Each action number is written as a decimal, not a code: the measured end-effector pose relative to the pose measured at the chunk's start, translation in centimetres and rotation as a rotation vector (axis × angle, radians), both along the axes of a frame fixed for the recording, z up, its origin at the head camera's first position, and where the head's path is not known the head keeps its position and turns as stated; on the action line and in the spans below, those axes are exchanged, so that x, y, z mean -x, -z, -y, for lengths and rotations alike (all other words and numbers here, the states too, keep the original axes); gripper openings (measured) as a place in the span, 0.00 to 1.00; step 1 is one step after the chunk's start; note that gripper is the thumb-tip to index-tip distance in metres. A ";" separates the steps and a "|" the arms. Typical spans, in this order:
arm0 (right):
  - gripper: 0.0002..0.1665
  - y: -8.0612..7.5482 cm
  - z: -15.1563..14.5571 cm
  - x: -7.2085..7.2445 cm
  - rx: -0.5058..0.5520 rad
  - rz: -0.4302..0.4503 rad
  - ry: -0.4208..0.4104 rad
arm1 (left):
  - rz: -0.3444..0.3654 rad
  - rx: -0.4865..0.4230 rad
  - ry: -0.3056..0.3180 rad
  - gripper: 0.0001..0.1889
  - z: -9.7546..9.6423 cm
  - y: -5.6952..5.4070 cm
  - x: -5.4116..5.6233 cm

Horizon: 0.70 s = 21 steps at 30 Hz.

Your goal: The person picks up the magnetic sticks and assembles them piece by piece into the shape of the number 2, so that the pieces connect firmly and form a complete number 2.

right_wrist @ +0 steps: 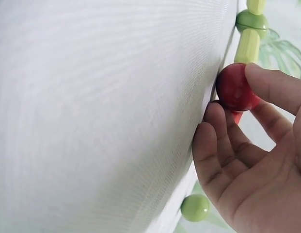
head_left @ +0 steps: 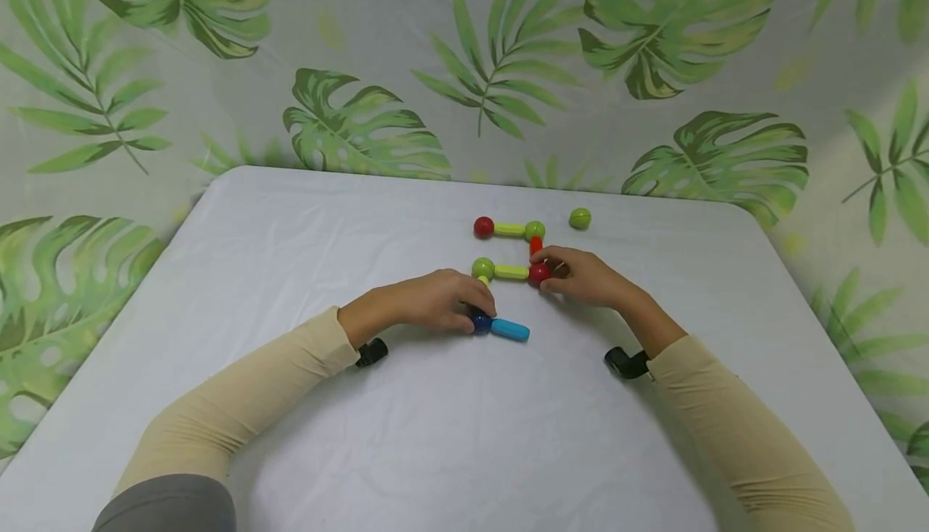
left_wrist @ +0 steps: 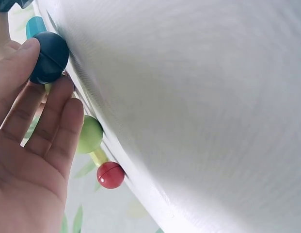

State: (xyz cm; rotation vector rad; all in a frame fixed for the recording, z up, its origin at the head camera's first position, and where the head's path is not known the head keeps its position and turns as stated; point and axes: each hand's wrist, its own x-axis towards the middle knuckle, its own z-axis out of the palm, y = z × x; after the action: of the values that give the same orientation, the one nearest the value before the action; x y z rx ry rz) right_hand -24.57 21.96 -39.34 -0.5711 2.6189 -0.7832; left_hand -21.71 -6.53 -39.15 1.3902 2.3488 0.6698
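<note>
A zigzag chain of toy balls and rods lies on the white table. My left hand (head_left: pixel 443 300) pinches the dark blue ball (left_wrist: pixel 50 57) at its near end, and a light blue rod (head_left: pixel 511 330) sticks out from that ball to the right. Between thumb and fingers, my right hand (head_left: pixel 583 276) holds a red ball (right_wrist: pixel 236 87). A yellow-green rod (head_left: pixel 511 272) joins this red ball to a green ball (head_left: pixel 482 268). Behind it, a red rod (head_left: pixel 536 247) runs to another green ball (head_left: pixel 535 230), partly covered by my fingers.
At the chain's far end sit a yellow-green rod (head_left: pixel 510 230) and a second red ball (head_left: pixel 483 227). A loose green ball (head_left: pixel 580 218) lies apart at the back right. Leaf-patterned cloth (head_left: pixel 501 64) hangs behind the table's (head_left: pixel 450 435) far edge.
</note>
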 end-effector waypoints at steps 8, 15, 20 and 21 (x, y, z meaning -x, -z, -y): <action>0.25 0.1 0.0 -0.1 0.024 -0.009 -0.007 | 0.005 -0.024 0.010 0.15 0.1 0.0 0.0; 0.25 0.0 0.0 -0.1 0.011 -0.007 -0.002 | -0.004 -0.017 0.006 0.15 0.0 -0.1 0.1; 0.25 -0.1 0.0 -0.1 0.005 -0.001 0.001 | 0.014 -0.004 -0.003 0.16 0.0 -0.1 0.2; 0.25 -0.1 0.0 -0.1 0.005 -0.001 0.002 | 0.018 -0.001 -0.006 0.17 0.1 0.0 0.2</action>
State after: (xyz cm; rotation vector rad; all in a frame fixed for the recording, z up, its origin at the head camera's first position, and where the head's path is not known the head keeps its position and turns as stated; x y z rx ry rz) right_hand -24.47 21.96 -39.24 -0.5704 2.6199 -0.7906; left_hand -21.94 -6.59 -39.11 1.3720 2.3398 0.6831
